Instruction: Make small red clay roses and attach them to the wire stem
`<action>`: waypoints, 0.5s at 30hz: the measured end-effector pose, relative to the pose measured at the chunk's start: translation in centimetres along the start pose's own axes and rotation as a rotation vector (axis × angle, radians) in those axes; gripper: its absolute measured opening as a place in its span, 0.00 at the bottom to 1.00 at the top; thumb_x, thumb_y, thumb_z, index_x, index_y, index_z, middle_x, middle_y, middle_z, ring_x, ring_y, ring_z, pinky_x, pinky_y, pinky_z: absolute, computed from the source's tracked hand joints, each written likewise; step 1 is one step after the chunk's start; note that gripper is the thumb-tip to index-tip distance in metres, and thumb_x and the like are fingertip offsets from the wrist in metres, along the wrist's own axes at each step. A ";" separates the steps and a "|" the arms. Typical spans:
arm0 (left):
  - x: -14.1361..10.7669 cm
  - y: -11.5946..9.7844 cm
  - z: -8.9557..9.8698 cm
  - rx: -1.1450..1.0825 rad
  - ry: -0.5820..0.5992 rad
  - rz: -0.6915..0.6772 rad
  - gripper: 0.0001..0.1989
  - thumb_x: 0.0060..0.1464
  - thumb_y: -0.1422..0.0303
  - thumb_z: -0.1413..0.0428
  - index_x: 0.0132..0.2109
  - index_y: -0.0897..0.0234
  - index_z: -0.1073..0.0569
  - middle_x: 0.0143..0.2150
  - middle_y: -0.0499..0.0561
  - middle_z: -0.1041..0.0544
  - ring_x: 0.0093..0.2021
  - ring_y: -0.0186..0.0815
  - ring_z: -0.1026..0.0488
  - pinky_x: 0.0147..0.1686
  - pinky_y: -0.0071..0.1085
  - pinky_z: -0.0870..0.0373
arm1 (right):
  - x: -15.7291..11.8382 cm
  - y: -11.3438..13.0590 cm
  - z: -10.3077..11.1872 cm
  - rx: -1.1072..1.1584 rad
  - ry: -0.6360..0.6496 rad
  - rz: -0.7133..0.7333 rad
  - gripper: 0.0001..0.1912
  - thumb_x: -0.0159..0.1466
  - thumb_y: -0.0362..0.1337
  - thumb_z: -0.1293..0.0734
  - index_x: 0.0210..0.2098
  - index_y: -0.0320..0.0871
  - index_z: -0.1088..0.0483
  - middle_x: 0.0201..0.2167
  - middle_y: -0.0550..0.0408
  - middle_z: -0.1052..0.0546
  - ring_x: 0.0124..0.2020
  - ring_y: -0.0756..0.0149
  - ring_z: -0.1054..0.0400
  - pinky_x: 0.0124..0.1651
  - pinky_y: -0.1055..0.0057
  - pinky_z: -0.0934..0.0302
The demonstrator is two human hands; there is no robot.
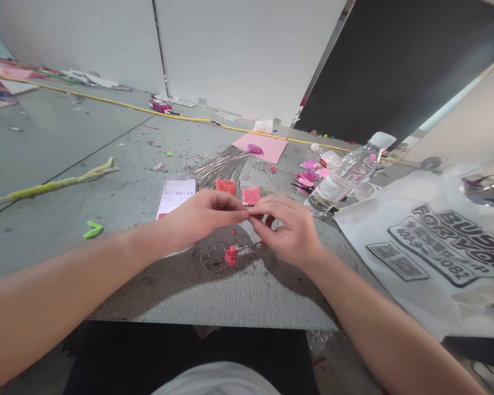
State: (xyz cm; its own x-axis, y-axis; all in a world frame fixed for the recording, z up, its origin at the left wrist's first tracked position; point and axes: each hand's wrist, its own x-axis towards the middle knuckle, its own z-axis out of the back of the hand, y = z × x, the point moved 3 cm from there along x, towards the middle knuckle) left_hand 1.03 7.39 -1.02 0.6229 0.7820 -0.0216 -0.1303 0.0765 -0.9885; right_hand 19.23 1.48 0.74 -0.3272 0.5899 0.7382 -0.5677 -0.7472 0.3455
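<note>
Pinches narrow w/ both hands: holds L hand (201,216) & R hand (288,227) tip to tip abv the table (247,304), thumbs vs. fingers, gaps nearly nil. Can't tell what, if anything, sits btwn the tips: too small & blurred, so can't tell its axis either.

Has red flower (230,255) lying on the table just below the hands in view. Runs its long axis roughly L–R along the wire stem (249,246); points bloom end L, stem end R & slightly away, twd R hand. Spreads loops of thin wire (209,262) L of bloom.

Further out, has phone (177,193) partly behind L hand, lit, showing 01:00:28, long axis running away from the body. Has red packet (225,187) & pink packet (251,196) side by side just past the fingertips. Beyond, has wire bundle (222,164) slanting away & R, twd pink sheet (271,147) w/ purple lump (255,148) on top.

To R, has clear bottle (346,175), cap end up & R in view; then white bag (420,258) w/ dk print. To L, has bent green piece (93,229) & yellow-green stem (61,182), long axis approx L–R. At back, has yellow cable (127,105) running across.
</note>
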 end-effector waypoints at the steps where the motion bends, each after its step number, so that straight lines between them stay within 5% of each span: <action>1: 0.0 -0.1 0.0 0.020 0.006 0.000 0.14 0.58 0.55 0.34 0.41 0.61 0.17 0.39 0.49 0.18 0.41 0.36 0.25 0.42 0.34 0.33 | 0.0 0.0 0.0 -0.003 0.002 0.000 0.05 0.67 0.28 0.30 0.37 0.43 0.22 0.34 0.53 0.17 0.32 0.69 0.25 0.30 0.75 0.31; 10: -0.2 -1.1 0.0 0.219 -0.004 -0.107 0.14 0.58 0.55 0.36 0.42 0.61 0.18 0.39 0.50 0.18 0.40 0.37 0.24 0.42 0.36 0.30 | 0.2 0.4 0.2 -0.052 0.002 0.089 0.06 0.66 0.28 0.30 0.36 0.44 0.23 0.32 0.54 0.17 0.32 0.67 0.24 0.38 0.67 0.28; 15: 0.0 -1.1 0.4 0.258 -0.040 -0.115 0.16 0.60 0.53 0.39 0.38 0.63 0.22 0.34 0.48 0.23 0.34 0.33 0.29 0.35 0.33 0.34 | -0.1 -0.3 0.7 0.018 -0.171 -0.276 0.04 0.65 0.30 0.31 0.35 0.45 0.26 0.32 0.55 0.19 0.32 0.68 0.25 0.30 0.72 0.31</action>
State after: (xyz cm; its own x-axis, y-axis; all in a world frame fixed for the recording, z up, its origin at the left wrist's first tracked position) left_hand 0.89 7.59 0.13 0.6149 0.7822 0.0997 -0.2559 0.3175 -0.9131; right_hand 20.01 1.41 0.96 -0.0307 0.7120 0.7015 -0.6035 -0.5727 0.5548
